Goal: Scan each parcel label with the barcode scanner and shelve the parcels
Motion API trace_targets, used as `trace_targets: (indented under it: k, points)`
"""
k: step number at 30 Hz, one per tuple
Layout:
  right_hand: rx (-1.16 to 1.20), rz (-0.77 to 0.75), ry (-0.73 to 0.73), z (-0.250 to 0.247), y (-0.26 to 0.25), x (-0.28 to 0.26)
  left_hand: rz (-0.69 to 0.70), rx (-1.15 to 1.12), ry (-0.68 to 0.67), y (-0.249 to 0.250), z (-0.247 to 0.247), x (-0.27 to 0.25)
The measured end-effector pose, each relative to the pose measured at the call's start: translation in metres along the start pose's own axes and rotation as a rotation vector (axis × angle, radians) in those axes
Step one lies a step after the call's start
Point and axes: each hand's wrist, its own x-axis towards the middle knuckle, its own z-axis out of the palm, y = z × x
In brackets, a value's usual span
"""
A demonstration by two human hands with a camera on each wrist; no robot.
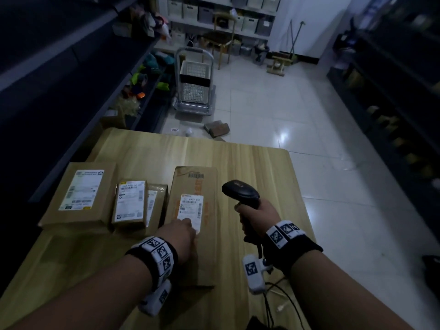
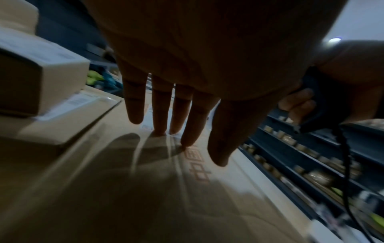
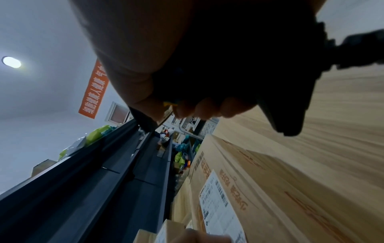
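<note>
A long flat cardboard parcel (image 1: 202,244) lies on the wooden table (image 1: 257,167), its white label (image 1: 192,209) facing up. My left hand (image 1: 183,232) rests on it with straight fingers (image 2: 160,115) touching the label's near edge. My right hand (image 1: 254,217) grips the handle of a black barcode scanner (image 1: 240,190), held above the table just right of the parcel, head pointing away and left. The same label (image 3: 220,205) shows in the right wrist view below the scanner (image 3: 286,118). Three smaller labelled parcels lie to the left: a wide one (image 1: 81,194), a small one (image 1: 129,202) and one (image 1: 157,198) partly hidden behind it.
Dark shelving (image 1: 71,110) runs along the left, more dark shelves (image 1: 392,103) along the right. A trolley with stacked baskets (image 1: 194,82) stands on the tiled floor beyond the table. A brown package (image 1: 216,128) lies on the floor. The scanner cable (image 1: 281,298) trails over the table's near edge.
</note>
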Motion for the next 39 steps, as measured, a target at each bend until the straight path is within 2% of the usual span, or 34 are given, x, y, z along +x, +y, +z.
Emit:
trace_targets:
  k: [4, 8, 12, 15, 20, 28, 36, 39]
  points:
    - [-0.119, -0.017, 0.072, 0.025, 0.000, -0.012, 0.085, -0.032, 0.020, -0.019, 0.008, -0.008]
    - [-0.304, -0.066, 0.101, 0.038, -0.006, -0.016, 0.192, -0.096, 0.101, -0.039, 0.013, -0.011]
    - [-0.541, -0.071, 0.065, 0.041, -0.017, -0.025, 0.196, -0.194, 0.221, -0.063, 0.019, -0.001]
    - [-0.658, -0.070, 0.015, 0.042, -0.024, -0.031, 0.165, -0.231, 0.196, -0.074, 0.023, 0.006]
    - [-0.804, -0.037, -0.025, 0.047, -0.034, -0.026, 0.157, -0.135, 0.129, -0.080, 0.029, 0.009]
    - [-0.940, -0.055, 0.000, 0.056, -0.031, -0.022, 0.248, -0.077, 0.052, -0.093, 0.014, 0.006]
    - [-1.047, -0.163, 0.075, 0.044, -0.087, -0.024, 0.241, -0.095, 0.053, -0.099, 0.023, 0.014]
    - [-1.042, -0.185, 0.047, 0.045, -0.102, -0.025, 0.246, -0.082, 0.044, -0.098, 0.021, 0.012]
